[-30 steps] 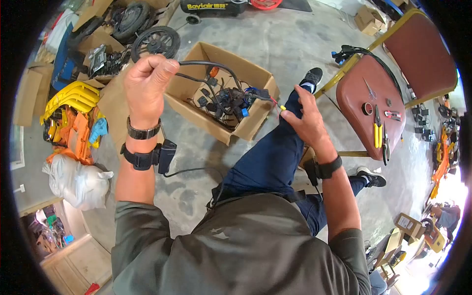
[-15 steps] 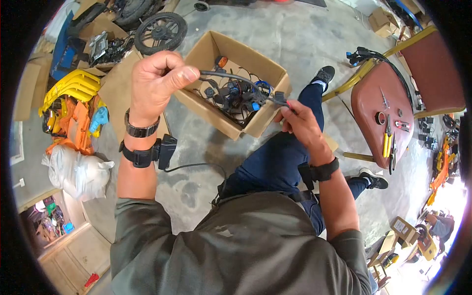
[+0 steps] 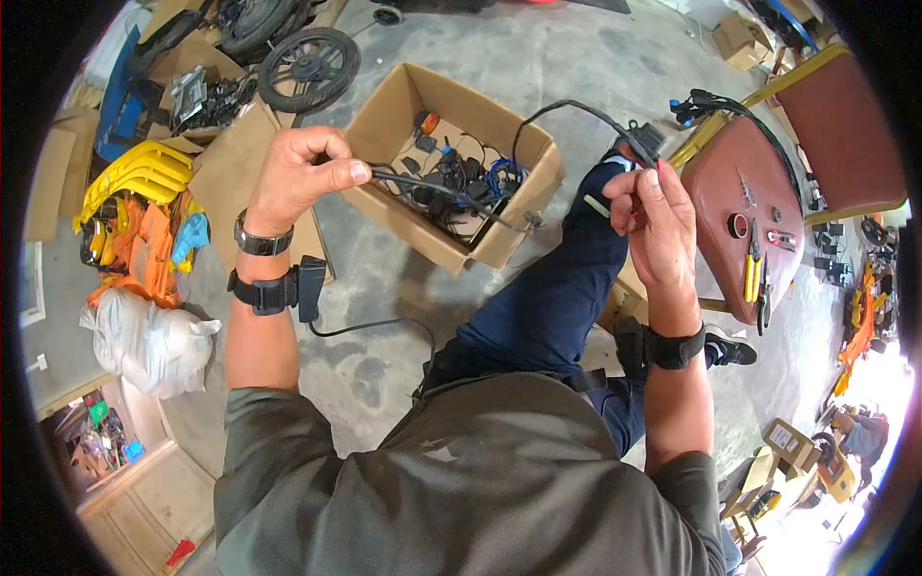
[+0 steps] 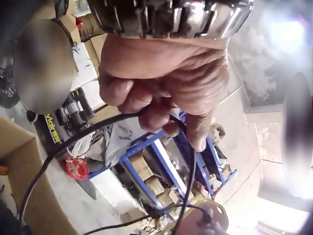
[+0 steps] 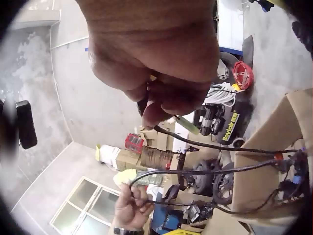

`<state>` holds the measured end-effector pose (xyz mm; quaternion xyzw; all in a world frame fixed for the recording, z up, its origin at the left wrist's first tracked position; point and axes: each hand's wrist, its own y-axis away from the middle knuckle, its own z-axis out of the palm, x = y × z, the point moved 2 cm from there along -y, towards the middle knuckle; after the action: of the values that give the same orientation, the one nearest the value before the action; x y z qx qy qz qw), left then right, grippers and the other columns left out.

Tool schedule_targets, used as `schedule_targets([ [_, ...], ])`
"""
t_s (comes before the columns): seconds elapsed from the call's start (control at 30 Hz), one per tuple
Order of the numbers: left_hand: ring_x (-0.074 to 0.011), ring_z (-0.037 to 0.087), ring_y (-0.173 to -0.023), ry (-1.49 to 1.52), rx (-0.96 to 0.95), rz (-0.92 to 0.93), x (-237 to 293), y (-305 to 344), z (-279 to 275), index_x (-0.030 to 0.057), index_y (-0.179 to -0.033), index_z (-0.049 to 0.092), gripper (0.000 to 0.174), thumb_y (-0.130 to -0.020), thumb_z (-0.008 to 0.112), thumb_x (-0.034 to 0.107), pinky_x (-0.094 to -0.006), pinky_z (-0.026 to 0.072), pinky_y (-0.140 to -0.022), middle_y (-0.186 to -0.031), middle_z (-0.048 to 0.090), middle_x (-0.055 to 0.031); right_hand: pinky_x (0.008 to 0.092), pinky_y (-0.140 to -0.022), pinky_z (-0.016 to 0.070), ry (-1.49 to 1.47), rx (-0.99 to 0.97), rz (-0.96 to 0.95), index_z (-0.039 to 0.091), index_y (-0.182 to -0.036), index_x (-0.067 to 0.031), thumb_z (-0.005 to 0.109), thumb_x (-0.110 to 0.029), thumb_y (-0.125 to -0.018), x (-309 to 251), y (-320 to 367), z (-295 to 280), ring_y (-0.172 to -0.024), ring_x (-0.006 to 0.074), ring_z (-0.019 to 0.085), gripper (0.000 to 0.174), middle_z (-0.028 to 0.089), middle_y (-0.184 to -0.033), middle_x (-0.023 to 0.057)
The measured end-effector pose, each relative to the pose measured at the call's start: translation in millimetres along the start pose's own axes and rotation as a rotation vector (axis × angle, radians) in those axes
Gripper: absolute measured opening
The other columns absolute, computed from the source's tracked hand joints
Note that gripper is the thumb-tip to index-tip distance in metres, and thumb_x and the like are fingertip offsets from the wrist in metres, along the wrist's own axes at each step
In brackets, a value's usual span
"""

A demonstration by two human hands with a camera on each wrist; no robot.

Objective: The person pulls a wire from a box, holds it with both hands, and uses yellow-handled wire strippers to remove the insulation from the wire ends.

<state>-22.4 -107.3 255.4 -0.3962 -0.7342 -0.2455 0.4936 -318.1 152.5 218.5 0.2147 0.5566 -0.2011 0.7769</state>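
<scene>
My left hand (image 3: pixel 300 182) grips a bend of black cable (image 3: pixel 423 182) beyond the box's left side. In the left wrist view the cable (image 4: pixel 40 171) loops down from both sides of the curled fingers. At the right, my right hand (image 3: pixel 661 230) pinches another stretch of black cable (image 3: pixel 579 103) near a dark block-shaped connector (image 3: pixel 645 141). A pale green strip (image 5: pixel 188 125) sticks out by the right fingers. Both lengths run toward a tangle of wires and connectors (image 3: pixel 449 182) inside the cardboard box (image 3: pixel 403 226).
A red-brown chair seat (image 3: pixel 711 206) on the right carries scissors, tape, yellow-handled pliers (image 3: pixel 752 274) and other tools. A black wheel (image 3: pixel 309 69), yellow plastic parts (image 3: pixel 134 178) and a white bag (image 3: pixel 149 336) lie on the left. My leg (image 3: pixel 538 278) extends beside the box.
My right hand went from relaxed fingers beside the wire end to pinching the cable, then moved right, drawing it out in an arc. The left hand keeps its hold nearly in place.
</scene>
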Motion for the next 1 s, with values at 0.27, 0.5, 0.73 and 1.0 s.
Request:
schedule_targets([
  [0.27,-0.0045,0.047,-0.068,-0.045,0.142,-0.025,-14.7,-5.2,2.5,0.0055,-0.072,0.064,0.024,-0.080,0.082,0.019,-0.0224,0.0376,-0.061,-0.070,0.056,0.0050,0.0206,-0.055,0.0404,-0.022,0.032,-0.030,0.054,-0.130,0.0006,0.048,-0.023,-0.105,2.6,21.1,-19.3,-0.062,0.0083,0.053,0.035,0.068,-0.087,0.0092],
  [0.5,-0.0050,0.048,-0.070,-0.280,0.214,0.057,-9.3,-23.0,1.1,0.0031,-0.076,0.065,0.025,-0.078,0.084,0.019,-0.0229,0.0401,-0.062,-0.074,0.057,0.0040,0.0215,-0.058,0.0430,-0.042,0.048,-0.167,0.054,-0.130,0.0018,0.050,-0.024,-0.104,-18.6,42.8,-33.4,-0.064,0.0097,0.054,0.036,0.068,-0.088,0.0116],
  [0.73,-0.0039,0.051,-0.070,-0.421,0.416,0.088,-3.8,-29.7,-3.5,0.0034,-0.085,0.071,0.017,-0.081,0.082,0.015,-0.0208,0.0417,-0.063,-0.075,0.062,0.0050,0.0232,-0.059,0.0436,-0.006,0.089,-0.193,0.050,-0.133,0.0025,0.048,-0.025,-0.105,-23.2,59.5,-46.6,-0.064,0.0107,0.052,0.039,0.066,-0.089,0.0111],
  [1.0,-0.0009,0.046,-0.065,-0.214,0.743,0.104,-11.5,-36.8,-24.5,0.0011,-0.083,0.072,0.020,-0.086,0.080,0.020,-0.0178,0.0347,-0.058,-0.073,0.060,0.0076,0.0239,-0.057,0.0398,0.023,0.159,-0.157,0.051,-0.134,0.0005,0.047,-0.026,-0.105,-10.1,78.9,-68.4,-0.062,0.0115,0.050,0.039,0.062,-0.082,0.0090],
])
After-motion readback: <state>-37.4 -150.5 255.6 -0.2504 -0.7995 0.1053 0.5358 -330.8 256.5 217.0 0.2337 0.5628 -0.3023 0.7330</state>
